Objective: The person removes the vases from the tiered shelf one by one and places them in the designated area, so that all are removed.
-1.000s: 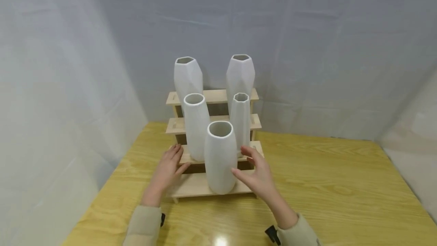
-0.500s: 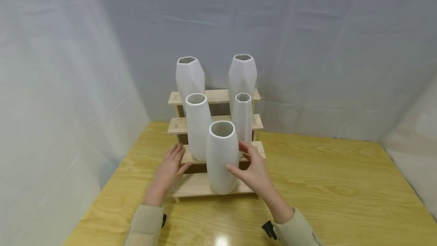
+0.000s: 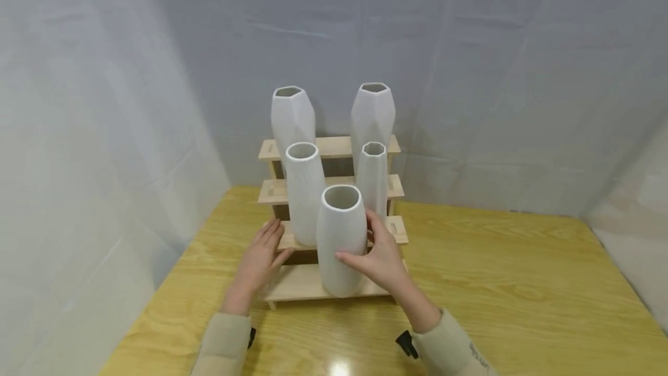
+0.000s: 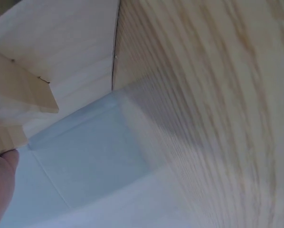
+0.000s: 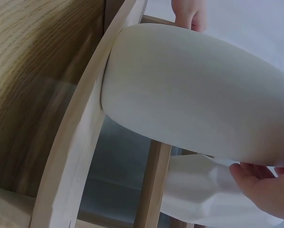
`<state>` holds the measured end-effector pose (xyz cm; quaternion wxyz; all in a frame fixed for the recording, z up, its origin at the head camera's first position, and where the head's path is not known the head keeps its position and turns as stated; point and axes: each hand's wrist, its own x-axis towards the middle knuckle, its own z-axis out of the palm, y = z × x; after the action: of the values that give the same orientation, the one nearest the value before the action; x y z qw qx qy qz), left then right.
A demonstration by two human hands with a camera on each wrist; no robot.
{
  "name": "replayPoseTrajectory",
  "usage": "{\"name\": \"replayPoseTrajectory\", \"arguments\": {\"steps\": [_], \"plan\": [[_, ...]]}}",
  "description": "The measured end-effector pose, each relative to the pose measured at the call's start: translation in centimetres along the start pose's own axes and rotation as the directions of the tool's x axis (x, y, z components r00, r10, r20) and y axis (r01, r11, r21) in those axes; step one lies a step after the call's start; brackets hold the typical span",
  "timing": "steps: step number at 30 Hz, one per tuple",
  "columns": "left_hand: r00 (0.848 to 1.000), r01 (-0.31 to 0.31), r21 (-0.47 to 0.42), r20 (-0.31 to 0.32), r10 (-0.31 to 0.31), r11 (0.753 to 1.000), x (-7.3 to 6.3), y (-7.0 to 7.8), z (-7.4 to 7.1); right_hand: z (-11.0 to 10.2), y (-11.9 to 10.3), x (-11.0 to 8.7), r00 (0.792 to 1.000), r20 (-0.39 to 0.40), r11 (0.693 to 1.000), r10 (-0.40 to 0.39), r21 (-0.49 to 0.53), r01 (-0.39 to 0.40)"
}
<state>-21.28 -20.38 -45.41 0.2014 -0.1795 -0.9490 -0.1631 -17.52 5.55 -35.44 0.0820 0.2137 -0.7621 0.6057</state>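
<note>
In the head view a white rounded vase (image 3: 341, 248) stands upright on the lowest step of a tiered wooden shelf (image 3: 294, 283). My right hand (image 3: 383, 257) grips its right side, thumb across the front and fingers round the back; the vase hides some fingertips. Its base sits on the step in the right wrist view. My left hand (image 3: 261, 260) rests at the shelf's left end by the second step, fingers fairly straight and thumb apart. In the left wrist view, part of that hand (image 4: 0, 185) touches the end of a wooden piece.
Behind the gripped vase stand a smooth white vase (image 3: 305, 196) and a narrow ribbed one (image 3: 373, 181). Two faceted vases, left (image 3: 293, 118) and right (image 3: 373, 115), stand at the back. The wooden table (image 3: 511, 283) extends right; a pale cloth (image 3: 469, 74) hangs behind.
My right hand has moved left from beside the front vase and closed round its right side. The left hand stays at the shelf's left end. The head view has shifted slightly.
</note>
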Motion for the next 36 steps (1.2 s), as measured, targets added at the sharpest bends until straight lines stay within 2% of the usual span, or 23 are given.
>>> {"name": "replayPoseTrajectory", "arguments": {"steps": [8, 14, 23, 36], "plan": [[1.000, -0.009, 0.026, -0.014, 0.009, 1.000, -0.18, 0.16, 0.23, 0.37, -0.31, 0.15, 1.000, -0.004, 1.000, -0.008, 0.009, 0.008], [1.000, 0.001, 0.031, -0.009, -0.001, 1.000, -0.28, 0.16, 0.24, 0.57, -0.43, 0.15, 1.000, -0.016, 1.000, -0.007, 0.014, 0.007], [0.999, 0.033, 0.022, -0.022, -0.032, 0.999, -0.16, 0.51, 0.17, 0.74, -0.65, 0.16, 0.997, -0.061, 0.999, -0.046, -0.020, 0.045], [0.997, 0.000, -0.003, -0.083, 0.000, 1.000, 0.21, 0.39, 0.90, 0.54, -0.74, -0.26, 0.988, -0.118, 0.994, -0.102, -0.049, 0.097]]}}
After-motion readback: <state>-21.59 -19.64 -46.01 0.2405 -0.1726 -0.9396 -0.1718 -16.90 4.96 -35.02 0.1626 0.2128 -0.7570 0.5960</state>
